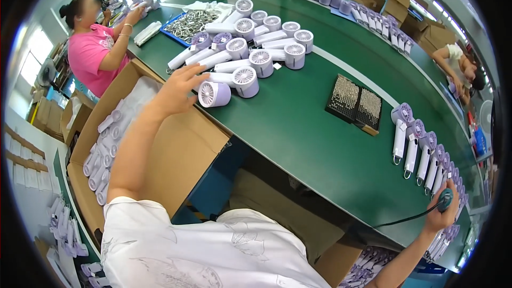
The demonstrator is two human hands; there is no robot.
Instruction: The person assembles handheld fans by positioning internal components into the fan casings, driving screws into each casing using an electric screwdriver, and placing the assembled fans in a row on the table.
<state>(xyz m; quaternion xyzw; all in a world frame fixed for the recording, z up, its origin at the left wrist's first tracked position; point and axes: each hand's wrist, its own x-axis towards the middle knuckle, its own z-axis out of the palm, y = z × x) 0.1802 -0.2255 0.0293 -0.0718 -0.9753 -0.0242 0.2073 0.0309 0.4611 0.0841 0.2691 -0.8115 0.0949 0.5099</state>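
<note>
My left hand (178, 89) is open, fingers spread, over the near end of a group of white and lilac handheld fans lying on the green table. Its fingertips reach the handle side of the nearest fan (214, 95); whether they touch it I cannot tell. Far to the right, my right hand (447, 214) is closed around a corded electric screwdriver, whose dark teal end (446, 196) points up and trails a black cord. Beside that hand stretches a row of fans with wire loops (410, 154) at their handle ends; the hand partly hides the row.
Two black trays of small screws (354, 104) sit mid-table. A blue tray of metal parts (194, 25) lies beyond the fans. At my left stands a cardboard box (176, 138) holding fans. A person in pink (90, 48) works at far left, another person (456, 69) across at right.
</note>
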